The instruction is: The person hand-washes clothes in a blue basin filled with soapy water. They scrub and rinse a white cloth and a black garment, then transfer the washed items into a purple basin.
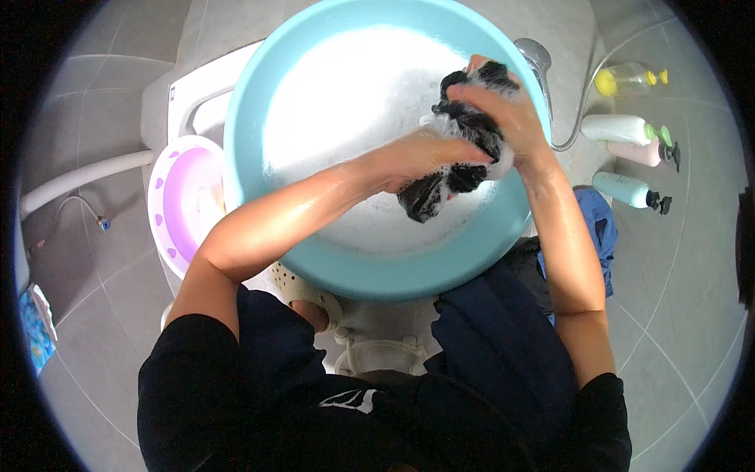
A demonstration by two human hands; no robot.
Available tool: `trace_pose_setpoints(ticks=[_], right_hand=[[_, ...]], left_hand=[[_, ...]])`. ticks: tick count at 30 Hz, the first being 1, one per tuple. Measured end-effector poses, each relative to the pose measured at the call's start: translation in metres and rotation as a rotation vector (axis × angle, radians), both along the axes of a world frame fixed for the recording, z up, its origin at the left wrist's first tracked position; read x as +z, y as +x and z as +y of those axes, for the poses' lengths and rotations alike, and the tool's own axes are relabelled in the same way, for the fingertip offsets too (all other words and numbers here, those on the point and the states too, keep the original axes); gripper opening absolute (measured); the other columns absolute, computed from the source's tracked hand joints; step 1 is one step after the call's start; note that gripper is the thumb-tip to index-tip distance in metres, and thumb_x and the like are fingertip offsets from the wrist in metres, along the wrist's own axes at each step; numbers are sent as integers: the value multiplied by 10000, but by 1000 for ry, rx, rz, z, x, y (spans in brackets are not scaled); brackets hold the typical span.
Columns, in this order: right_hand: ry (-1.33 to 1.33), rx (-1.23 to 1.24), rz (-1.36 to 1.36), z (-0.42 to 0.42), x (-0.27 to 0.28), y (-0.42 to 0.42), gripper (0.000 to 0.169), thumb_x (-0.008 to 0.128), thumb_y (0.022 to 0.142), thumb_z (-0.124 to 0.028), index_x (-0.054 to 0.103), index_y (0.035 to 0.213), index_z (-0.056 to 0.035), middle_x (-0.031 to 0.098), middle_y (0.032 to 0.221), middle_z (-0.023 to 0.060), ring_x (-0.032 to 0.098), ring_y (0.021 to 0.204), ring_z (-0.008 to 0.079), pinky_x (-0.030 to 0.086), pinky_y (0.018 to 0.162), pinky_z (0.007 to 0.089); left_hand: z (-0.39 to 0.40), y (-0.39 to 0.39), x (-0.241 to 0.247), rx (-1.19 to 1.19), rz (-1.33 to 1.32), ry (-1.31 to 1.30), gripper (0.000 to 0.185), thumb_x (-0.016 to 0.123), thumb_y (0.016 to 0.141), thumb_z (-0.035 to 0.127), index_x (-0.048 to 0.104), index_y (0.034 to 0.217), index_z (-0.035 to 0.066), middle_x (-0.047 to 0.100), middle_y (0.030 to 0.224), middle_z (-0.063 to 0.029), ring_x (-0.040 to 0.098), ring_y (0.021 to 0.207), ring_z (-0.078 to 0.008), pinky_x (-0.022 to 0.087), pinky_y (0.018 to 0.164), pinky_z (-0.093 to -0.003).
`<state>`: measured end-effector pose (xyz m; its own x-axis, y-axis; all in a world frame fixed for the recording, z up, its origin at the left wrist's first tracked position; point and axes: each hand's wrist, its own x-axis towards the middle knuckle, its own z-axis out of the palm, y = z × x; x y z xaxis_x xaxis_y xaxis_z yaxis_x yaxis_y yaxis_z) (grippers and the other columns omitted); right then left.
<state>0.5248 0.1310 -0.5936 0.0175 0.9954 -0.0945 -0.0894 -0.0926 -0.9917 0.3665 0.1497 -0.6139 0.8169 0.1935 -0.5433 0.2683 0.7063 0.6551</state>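
Observation:
A wet black cloth (478,127) covered in suds is bunched between my two hands, above the right part of a large turquoise basin (389,283). My left hand (433,154) grips its lower part, with the thumb laid over the fabric. Higher up, my right hand (498,106) is closed around the upper part, fingers curled over it. Soapy water with white foam (354,118) fills the basin, glaring brightly at the upper left. Some fingertips of both hands are hidden by the cloth and foam.
A purple and white basin (177,206) stands at the left. Along the right wall are a shower head (534,53) with its hose, a clear bottle with yellow liquid (622,81) and several pump bottles (619,189). Blue cloth (596,230) lies beyond my right forearm.

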Motion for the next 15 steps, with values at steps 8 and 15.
trace_pose_setpoints(ticks=[8, 15], right_hand=[[99, -12, -693, 29, -63, -24, 281, 686, 709, -214, 514, 832, -30, 553, 744, 38, 532, 729, 161, 439, 721, 287], [-75, 98, 60, 44, -44, -36, 662, 642, 789, -456, 415, 1251, -40, 518, 1174, 115, 502, 1089, 257, 383, 934, 310]], left_hand=[[11, 7, -72, 139, 244, 688, 322, 662, 758, 274, 589, 949, 26, 605, 880, -55, 558, 824, -144, 450, 706, -309], [41, -73, -16, 167, 386, 778, 412, 597, 810, 364, 607, 1033, 19, 612, 935, -103, 582, 840, -187, 465, 770, -311]])
